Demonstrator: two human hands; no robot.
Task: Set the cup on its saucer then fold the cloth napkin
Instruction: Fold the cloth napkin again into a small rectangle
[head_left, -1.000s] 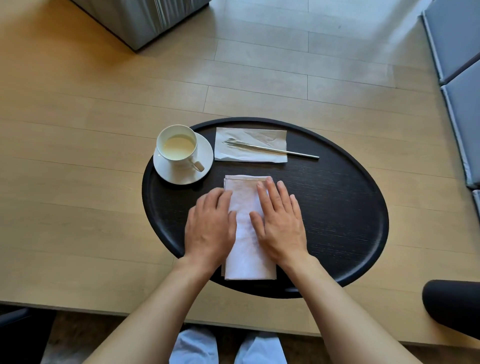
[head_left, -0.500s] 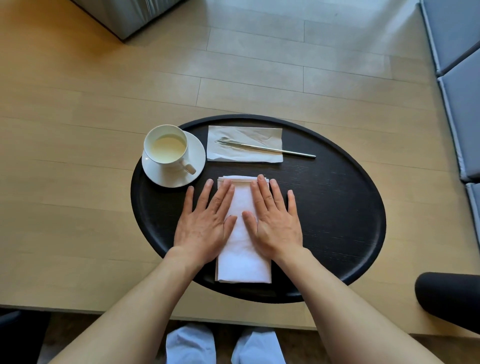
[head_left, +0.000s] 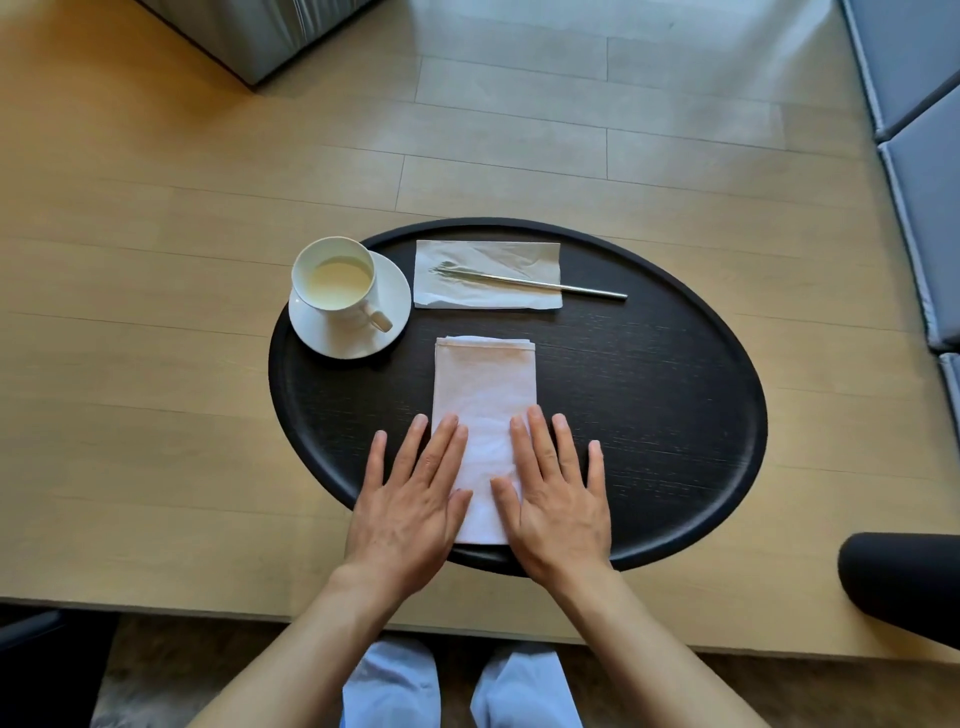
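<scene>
A single wide-angle view looks from the person's head, forward and steeply down, so the scene is seen almost from above. It sits close over the near edge of the wooden table (head_left: 156, 364), whose planks bend outward toward the frame's sides from the lens. The black oval tray (head_left: 675, 415) fills the middle of the frame. Both forearms enter from the bottom edge, with the left hand (head_left: 410, 504) and right hand (head_left: 558, 499) low and central, nearest the lens. Below the table's edge the person's knees show. The far side of the table reaches the top of the frame; grey cushions run down the right border.
</scene>
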